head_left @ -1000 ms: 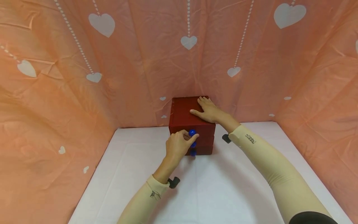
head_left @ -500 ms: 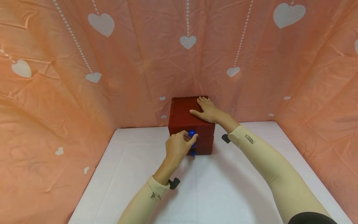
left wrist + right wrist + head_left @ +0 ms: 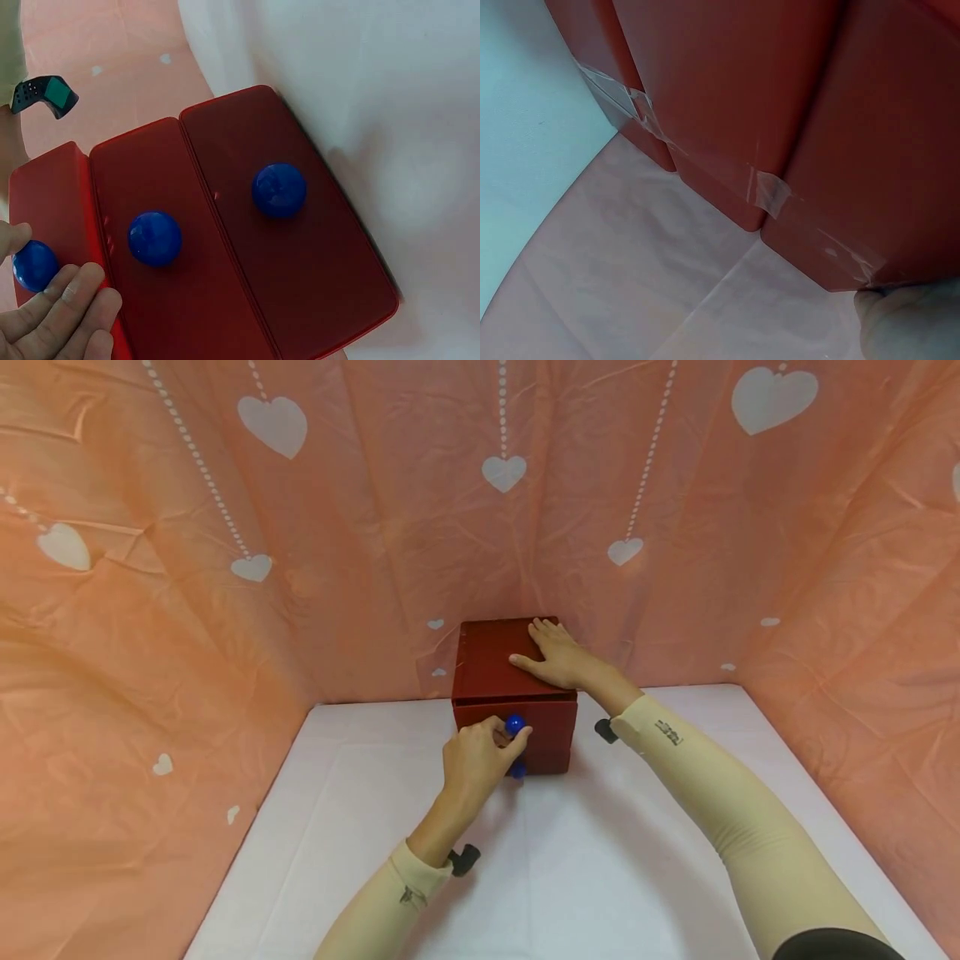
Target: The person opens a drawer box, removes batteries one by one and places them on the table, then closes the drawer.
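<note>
A red three-drawer box [image 3: 491,652] stands on the white table against the back cloth, each drawer front bearing a round blue knob. My left hand [image 3: 476,760] pinches the top knob [image 3: 514,724] between thumb and fingers. The top drawer [image 3: 551,718] sticks out slightly, with a dark gap under the box's top edge. In the left wrist view the middle knob [image 3: 154,238] and bottom knob [image 3: 279,190] sit on drawers that are flush with each other. My right hand [image 3: 558,657] lies flat on the box top with its fingers spread.
A white cloth [image 3: 360,827] covers the table. Orange sheeting with white hearts [image 3: 506,474] hangs at the back and both sides. Clear tape [image 3: 771,193] runs across the box's side in the right wrist view.
The top drawer has come out a little toward me, and my left hand has moved slightly closer with its knob. My right hand has stayed on the box top.
</note>
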A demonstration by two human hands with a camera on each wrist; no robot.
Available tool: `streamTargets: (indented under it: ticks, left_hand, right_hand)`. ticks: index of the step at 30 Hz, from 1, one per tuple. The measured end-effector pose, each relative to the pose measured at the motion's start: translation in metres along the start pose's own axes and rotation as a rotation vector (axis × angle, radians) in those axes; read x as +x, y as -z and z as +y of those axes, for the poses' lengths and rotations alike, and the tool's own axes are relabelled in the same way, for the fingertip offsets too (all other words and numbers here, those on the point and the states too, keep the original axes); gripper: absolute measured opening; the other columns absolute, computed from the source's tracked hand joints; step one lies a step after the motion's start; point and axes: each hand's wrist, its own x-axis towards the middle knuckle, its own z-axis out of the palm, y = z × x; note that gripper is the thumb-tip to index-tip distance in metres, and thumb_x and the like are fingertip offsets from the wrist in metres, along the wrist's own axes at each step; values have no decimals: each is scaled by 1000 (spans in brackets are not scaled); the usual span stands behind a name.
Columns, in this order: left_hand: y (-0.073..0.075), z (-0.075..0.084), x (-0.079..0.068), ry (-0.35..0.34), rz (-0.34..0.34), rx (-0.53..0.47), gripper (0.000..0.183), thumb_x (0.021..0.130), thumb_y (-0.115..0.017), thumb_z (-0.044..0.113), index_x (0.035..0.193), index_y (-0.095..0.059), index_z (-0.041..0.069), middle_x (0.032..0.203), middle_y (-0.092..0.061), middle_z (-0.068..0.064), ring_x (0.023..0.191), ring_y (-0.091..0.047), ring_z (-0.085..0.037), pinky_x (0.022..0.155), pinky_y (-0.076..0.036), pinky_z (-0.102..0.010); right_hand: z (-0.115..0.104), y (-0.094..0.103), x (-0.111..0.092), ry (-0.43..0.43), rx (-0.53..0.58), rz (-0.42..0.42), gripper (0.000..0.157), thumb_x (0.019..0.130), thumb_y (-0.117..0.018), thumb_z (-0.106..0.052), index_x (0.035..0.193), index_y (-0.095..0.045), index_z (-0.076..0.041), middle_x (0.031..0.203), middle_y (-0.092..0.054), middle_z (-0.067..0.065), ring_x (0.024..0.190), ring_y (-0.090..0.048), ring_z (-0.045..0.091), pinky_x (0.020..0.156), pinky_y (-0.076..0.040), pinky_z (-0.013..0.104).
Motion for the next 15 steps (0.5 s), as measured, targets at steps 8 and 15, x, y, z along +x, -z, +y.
streamTargets:
  ticks: [8, 15]
  left_hand:
    - [1, 1, -5, -10, 9, -4, 42, 95, -81, 49, 87, -80, 9, 75, -77, -1, 61, -70, -17, 51, -54, -27]
    - [3, 3, -11, -34, 29, 11, 40, 94, -82, 48, 84, -78, 10, 75, -77, 0, 61, -70, -17, 51, -52, -26]
  right_hand:
    - [1, 0, 0, 2, -6, 3, 92, 110, -46, -59, 168, -14, 5, 178, -7, 23, 166, -2, 38, 134, 2, 49]
    - [1, 0, 1, 4, 0, 1, 92, 110, -46, -59, 168, -14, 5, 178, -7, 23, 166, -2, 36, 134, 2, 48]
